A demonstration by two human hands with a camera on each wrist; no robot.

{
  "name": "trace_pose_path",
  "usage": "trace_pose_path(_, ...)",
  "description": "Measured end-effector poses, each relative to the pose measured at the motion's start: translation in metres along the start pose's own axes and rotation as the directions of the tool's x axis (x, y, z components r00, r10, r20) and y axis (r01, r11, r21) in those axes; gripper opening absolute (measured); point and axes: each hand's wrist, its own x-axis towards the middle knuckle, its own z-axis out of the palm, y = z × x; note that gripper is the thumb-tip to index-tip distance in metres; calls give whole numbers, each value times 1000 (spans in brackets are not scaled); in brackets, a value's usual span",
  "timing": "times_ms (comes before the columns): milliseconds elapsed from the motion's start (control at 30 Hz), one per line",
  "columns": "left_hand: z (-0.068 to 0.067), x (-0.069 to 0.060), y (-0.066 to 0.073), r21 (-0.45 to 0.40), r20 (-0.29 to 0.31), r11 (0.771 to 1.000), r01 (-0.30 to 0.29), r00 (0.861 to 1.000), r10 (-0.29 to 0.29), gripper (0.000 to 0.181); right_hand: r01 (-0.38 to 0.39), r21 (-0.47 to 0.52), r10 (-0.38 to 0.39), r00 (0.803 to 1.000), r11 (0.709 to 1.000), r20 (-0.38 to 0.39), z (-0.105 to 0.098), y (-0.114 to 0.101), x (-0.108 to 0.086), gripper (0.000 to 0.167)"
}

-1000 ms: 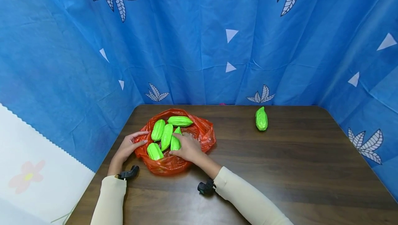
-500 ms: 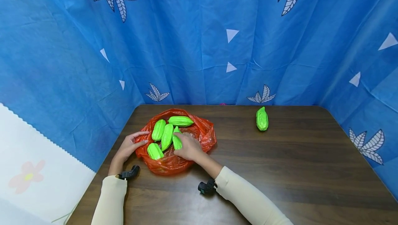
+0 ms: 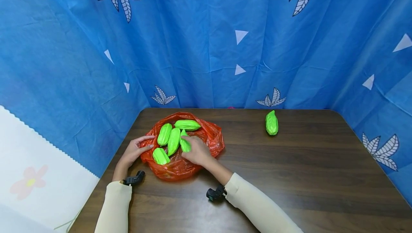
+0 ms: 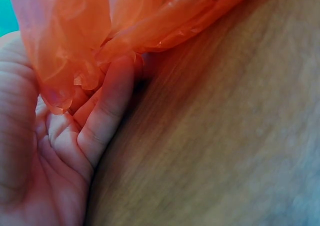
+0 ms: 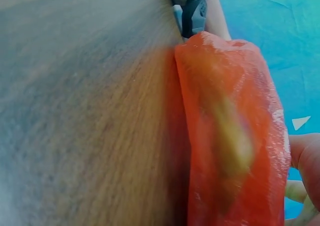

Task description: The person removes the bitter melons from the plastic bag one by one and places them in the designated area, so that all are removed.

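A red plastic bag (image 3: pixel 212 137) lies spread wide on the table, with several ridged bright-green bitter gourds (image 3: pixel 173 141) inside. My left hand (image 3: pixel 131 151) holds the bag's left rim. In the left wrist view, the thin film (image 4: pixel 75 31) of the bag runs between the thumb and the fingers (image 4: pixel 112 98). Reaching over the right side, my right hand (image 3: pixel 197 150) grips one gourd (image 3: pixel 185 142) between thumb and fingers, its pointed end upward. The right wrist view mostly shows the bag's outer wall (image 5: pixel 230 131), which hides the held gourd; part of the hand (image 5: pixel 309 171) shows at the edge.
Another green gourd (image 3: pixel 271 123) lies alone at the back right of the brown wooden table (image 3: pixel 289 175). A blue patterned curtain (image 3: pixel 193 47) hangs behind the table. A black wrist camera (image 3: pixel 216 193) sits beside the right cuff, close above the table.
My right hand has shifted slightly right and away from me with the gourd, which has parted a little from its neighbour. My left hand has stayed at the bag's rim.
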Motion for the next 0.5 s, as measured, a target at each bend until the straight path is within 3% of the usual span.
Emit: trace_pose_path(500,0,0,1,-9,1,1000,3,1000,-3,48,129,183,-113,989,975,-99,-22,5,-7,74)
